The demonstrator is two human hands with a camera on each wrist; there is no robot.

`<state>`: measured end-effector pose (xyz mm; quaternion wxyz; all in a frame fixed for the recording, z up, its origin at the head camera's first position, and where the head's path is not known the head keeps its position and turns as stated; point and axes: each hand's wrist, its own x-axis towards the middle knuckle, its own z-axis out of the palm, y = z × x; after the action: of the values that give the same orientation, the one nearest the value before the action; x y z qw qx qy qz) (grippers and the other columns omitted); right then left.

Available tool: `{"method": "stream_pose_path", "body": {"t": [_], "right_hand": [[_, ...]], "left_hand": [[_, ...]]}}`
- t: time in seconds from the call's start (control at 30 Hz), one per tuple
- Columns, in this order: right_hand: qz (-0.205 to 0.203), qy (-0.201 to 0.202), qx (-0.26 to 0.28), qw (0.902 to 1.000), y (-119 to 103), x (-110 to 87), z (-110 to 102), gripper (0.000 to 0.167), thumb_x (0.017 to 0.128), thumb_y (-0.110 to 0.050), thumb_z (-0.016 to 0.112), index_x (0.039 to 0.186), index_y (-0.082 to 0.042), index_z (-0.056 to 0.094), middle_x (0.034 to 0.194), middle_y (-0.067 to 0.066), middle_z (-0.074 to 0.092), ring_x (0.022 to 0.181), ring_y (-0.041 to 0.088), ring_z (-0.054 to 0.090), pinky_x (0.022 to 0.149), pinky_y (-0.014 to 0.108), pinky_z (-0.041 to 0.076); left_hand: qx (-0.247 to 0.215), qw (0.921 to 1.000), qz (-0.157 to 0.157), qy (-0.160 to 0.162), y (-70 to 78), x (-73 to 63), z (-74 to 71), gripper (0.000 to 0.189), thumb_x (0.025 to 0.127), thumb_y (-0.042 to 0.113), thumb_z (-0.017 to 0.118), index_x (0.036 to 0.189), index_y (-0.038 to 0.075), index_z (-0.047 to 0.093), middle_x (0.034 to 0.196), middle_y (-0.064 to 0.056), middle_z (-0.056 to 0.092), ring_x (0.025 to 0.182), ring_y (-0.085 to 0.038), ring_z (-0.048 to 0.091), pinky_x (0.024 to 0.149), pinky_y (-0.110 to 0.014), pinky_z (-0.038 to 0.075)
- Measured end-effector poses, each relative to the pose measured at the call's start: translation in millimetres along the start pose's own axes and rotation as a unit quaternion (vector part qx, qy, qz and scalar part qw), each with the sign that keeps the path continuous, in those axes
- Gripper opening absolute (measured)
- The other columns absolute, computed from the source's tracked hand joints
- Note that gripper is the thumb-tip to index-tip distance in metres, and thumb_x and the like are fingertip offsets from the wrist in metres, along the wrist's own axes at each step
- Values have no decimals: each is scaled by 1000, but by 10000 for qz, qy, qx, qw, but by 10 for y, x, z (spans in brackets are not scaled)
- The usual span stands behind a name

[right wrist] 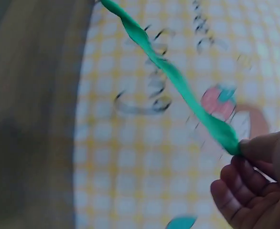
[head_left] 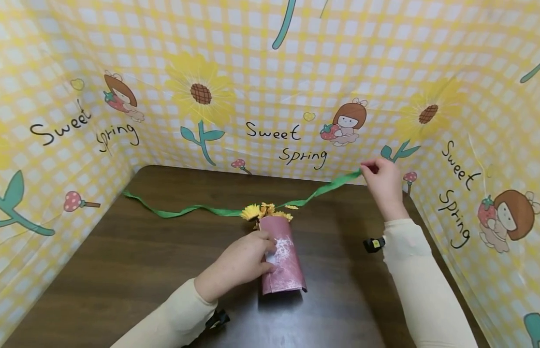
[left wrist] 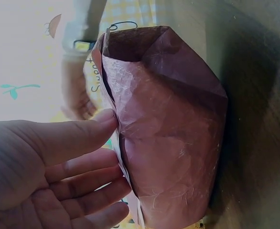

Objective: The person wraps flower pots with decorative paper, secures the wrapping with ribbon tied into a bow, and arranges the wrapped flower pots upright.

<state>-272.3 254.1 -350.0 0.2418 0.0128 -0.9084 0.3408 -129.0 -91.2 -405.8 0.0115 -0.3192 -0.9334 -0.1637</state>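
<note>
Head view, hands (head_left: 237, 258) (head_left: 385, 186) holding pink wrapper (head_left: 290, 273), pinching green ribbon (head_left: 335, 185)

head: above, facing forward-down over tabletop (head_left: 165, 251) | left wrist: close, facing pink wrapper (left wrist: 168, 138) | right wrist: close, facing green ribbon (right wrist: 179, 83) | head+left share wrapper; head+right, ribbon
</note>
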Motion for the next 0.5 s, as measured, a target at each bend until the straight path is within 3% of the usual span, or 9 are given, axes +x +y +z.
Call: {"method": "stream_pose_path", "body": {"t": [0.17, 0.27, 0.4, 0.5], "right_hand": [[495, -544, -505, 9960, 431, -200, -101, 28, 101, -26, 62, 110, -3, 74, 107, 20, 73, 94, 34, 66, 79, 46, 51], [669, -1165, -814, 9876, 621, -310, -132, 26, 101, -21, 62, 111, -1, 73, 109, 22, 72, 96, 38, 66, 80, 50, 51], [920, -2326, -1265, 9599, 716, -457, -134, 32, 102, -23, 60, 121, 1, 68, 121, 25, 68, 106, 42, 64, 84, 54, 51], [974, -2846, -1338, 9443, 584, -580, -109, 39, 104, -29, 58, 128, 1, 64, 129, 25, 64, 112, 43, 62, 86, 55, 51]], "left_hand": [[-15, 10000, -19, -40, -4, -1, 7, 21, 80, 29, 88, 89, 16, 74, 92, 3, 58, 85, -12, 54, 74, -30, 52], [-44, 10000, -30, -60, -2, 2, 10, 21, 81, 29, 88, 90, 17, 74, 92, 3, 57, 84, -12, 53, 73, -29, 51], [-93, 9999, -52, -69, -7, 0, 11, 22, 81, 30, 88, 91, 17, 74, 92, 4, 57, 83, -11, 52, 71, -28, 50], [-138, 9999, -49, -55, -12, -4, 14, 20, 83, 29, 86, 93, 17, 74, 95, 4, 58, 85, -11, 53, 73, -28, 51]]}}
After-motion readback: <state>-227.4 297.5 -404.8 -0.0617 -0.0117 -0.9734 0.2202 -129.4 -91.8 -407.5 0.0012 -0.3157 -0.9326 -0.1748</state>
